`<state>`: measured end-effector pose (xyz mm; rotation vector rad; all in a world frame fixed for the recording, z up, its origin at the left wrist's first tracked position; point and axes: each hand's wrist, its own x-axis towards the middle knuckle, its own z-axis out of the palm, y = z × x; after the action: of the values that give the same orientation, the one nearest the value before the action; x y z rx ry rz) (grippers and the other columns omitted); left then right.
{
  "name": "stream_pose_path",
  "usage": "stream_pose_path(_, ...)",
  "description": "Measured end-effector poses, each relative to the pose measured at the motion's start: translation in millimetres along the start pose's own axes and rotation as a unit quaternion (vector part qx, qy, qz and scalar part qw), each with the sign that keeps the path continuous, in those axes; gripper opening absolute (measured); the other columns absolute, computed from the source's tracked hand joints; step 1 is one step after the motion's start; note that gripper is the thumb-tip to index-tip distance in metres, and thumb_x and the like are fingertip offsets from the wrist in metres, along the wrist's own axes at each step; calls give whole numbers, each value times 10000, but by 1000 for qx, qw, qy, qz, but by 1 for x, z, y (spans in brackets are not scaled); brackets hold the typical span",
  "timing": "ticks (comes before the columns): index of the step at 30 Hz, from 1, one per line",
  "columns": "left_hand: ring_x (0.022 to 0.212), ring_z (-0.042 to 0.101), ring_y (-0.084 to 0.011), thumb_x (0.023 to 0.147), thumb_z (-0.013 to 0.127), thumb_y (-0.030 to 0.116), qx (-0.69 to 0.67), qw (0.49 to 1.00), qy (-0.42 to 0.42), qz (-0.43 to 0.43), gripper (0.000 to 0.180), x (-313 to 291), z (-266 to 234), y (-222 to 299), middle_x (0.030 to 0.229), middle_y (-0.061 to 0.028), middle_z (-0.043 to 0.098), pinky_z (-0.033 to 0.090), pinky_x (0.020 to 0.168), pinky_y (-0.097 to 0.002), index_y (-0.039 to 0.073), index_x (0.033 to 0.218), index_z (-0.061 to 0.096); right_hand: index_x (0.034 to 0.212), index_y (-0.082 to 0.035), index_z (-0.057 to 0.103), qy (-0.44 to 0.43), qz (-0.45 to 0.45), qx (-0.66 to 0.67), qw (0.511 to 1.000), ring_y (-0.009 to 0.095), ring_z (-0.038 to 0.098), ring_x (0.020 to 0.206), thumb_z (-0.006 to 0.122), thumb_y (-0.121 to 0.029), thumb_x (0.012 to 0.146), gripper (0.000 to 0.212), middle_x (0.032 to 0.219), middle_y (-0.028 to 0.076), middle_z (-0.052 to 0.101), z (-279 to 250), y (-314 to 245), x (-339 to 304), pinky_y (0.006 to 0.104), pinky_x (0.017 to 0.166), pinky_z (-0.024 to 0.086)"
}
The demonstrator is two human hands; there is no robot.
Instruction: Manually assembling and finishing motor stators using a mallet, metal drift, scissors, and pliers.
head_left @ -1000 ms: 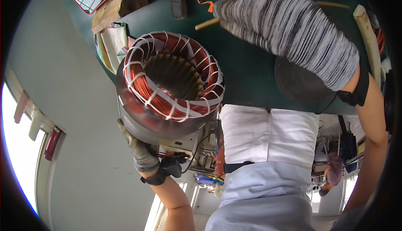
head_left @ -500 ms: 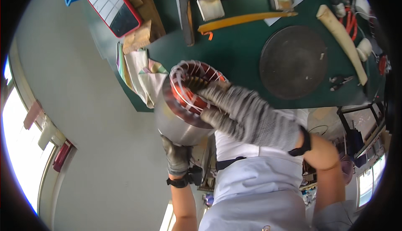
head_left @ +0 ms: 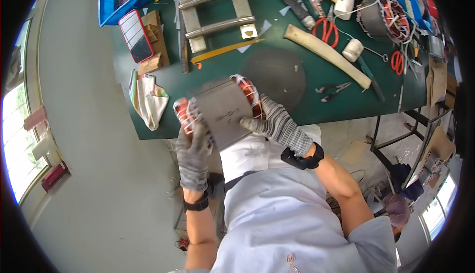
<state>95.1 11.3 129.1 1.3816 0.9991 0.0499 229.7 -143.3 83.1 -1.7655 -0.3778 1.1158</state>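
A motor stator lies on its side between my two gloved hands, at the near edge of the green table. Its body is a grey metal cylinder, and copper-red windings laced with white cord stick out at both ends. My left hand, in a grey knitted glove, grips the left end by the windings. My right hand, in a striped grey glove, grips the right end, thumb on the metal body. Some of its fingers are hidden behind the stator. Just beyond it lies a round dark disc, partly covered by the stator.
A phone in a red case leans on wooden blocks at left, by a folded cloth. Farther back stands a metal rail frame. On the right lie a pale wooden stick, pliers, red-handled scissors and another stator.
The stator has turned from end-up to lying sideways, with both winding ends showing. My left hand has moved up onto its left end, my right hand onto its right end. The view has shifted.
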Motion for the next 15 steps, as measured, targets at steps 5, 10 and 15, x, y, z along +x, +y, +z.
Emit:
stream_pose_path(5,815,600,-296,800,616,254,369,923,-29,109,253,2,103,16,874,-113,627,445,775,-395,40,930,573,981,-46,558,-40,84,28,995,221,596,773,692,-371,727,433,862,110,618,-45,76,-23,320,720,467)
stream_pose_path(10,831,573,-272,668,668,295,588,704,-86,389,389,-7,137,-20,915,-112,618,408,859,-435,57,956,561,1139,-92,498,59,-80,-309,946,253,572,870,651,-194,737,443,950,111,598,-93,134,-42,352,756,461)
stream_pose_path(15,1164,361,-320,564,709,314,609,689,31,393,503,-17,120,-13,1278,-118,415,285,980,-493,193,1035,578,1278,-162,396,102,43,-308,945,272,540,912,610,-99,727,595,994,90,566,-148,161,-51,366,841,431)
